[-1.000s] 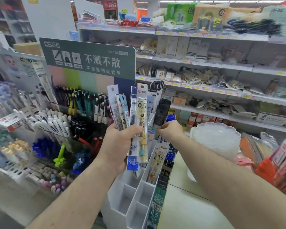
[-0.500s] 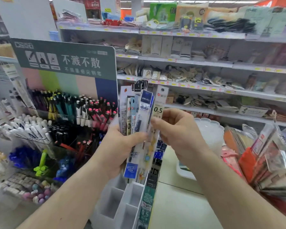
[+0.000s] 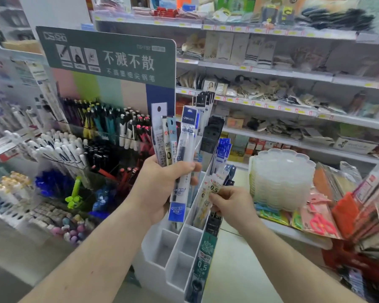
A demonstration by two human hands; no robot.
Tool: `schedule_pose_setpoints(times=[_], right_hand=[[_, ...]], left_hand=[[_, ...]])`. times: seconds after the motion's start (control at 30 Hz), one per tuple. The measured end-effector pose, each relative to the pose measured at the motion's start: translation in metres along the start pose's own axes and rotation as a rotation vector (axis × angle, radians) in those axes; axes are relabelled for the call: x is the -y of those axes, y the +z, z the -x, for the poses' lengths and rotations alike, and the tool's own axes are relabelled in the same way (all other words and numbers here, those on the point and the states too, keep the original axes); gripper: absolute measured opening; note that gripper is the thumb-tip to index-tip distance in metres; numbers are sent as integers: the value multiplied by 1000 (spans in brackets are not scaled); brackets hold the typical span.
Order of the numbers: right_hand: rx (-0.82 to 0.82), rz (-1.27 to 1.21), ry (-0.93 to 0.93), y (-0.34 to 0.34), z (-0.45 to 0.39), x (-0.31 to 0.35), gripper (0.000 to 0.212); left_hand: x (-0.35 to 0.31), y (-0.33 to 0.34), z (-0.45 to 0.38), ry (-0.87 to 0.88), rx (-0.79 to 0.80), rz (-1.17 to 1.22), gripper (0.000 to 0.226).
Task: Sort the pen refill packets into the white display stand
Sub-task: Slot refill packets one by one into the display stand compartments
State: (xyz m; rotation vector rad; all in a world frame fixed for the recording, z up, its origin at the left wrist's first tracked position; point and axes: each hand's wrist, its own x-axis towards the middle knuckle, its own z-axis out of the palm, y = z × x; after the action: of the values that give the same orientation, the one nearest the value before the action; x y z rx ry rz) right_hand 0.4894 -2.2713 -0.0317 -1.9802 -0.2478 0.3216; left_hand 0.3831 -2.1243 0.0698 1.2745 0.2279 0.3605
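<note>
1. The pen refill packet (image 3: 208,201) marked 0.5 is pinched near its top end by the fingertips of the right hand (image 3: 232,204), fingers curled round it; its long axis runs steeply down and slightly leftward into the white display stand (image 3: 179,243).
2. The packet lies directly left of and below the pinch, its lower part already sunk in a slot of the stand's right-hand column, beside packets standing there.
3. A fanned bundle of refill packets (image 3: 179,149) is gripped upright by the left hand (image 3: 162,189), fingers wrapped round its lower half, above and just left of the stand.
4. The right hand is judged the nearer to the slot; the coming move is taken to be a push along the packet's own axis, downward, then a release.
5. The near compartments are seen unfilled.
</note>
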Motion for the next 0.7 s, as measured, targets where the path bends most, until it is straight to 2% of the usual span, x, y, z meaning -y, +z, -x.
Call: schedule_pose_setpoints(times=[0.17,0.3,0.37,0.4,0.47,0.53,0.57,0.63,0.7], right_hand=[[39,278,-33,14,5,-7,31],[134,424,-16,9,8,4,17],[124,486,-36,-3,11,18,17],[59,435,-72,-10,13,28,18],[-79,113,-108,-25,20,51,20],[-62,-271,-101,-31,34,81,23],[-12,-377,-114,-31,42,93,24],[74,-389,-178,-25,56,110,32],[82,-334,-235,-19,62,117,36]], left_hand=[[3,-2,2,-11,26,21,16],[3,-3,2,-36,64,74,14],[1,-3,3,-73,111,101,14],[0,-3,4,-92,146,117,14],[0,-3,5,-128,211,147,21],[0,-5,5,-142,255,153,27],[1,-5,5,-139,282,148,32],[1,-4,5,-138,313,120,38],[4,-3,5,-129,297,97,38]])
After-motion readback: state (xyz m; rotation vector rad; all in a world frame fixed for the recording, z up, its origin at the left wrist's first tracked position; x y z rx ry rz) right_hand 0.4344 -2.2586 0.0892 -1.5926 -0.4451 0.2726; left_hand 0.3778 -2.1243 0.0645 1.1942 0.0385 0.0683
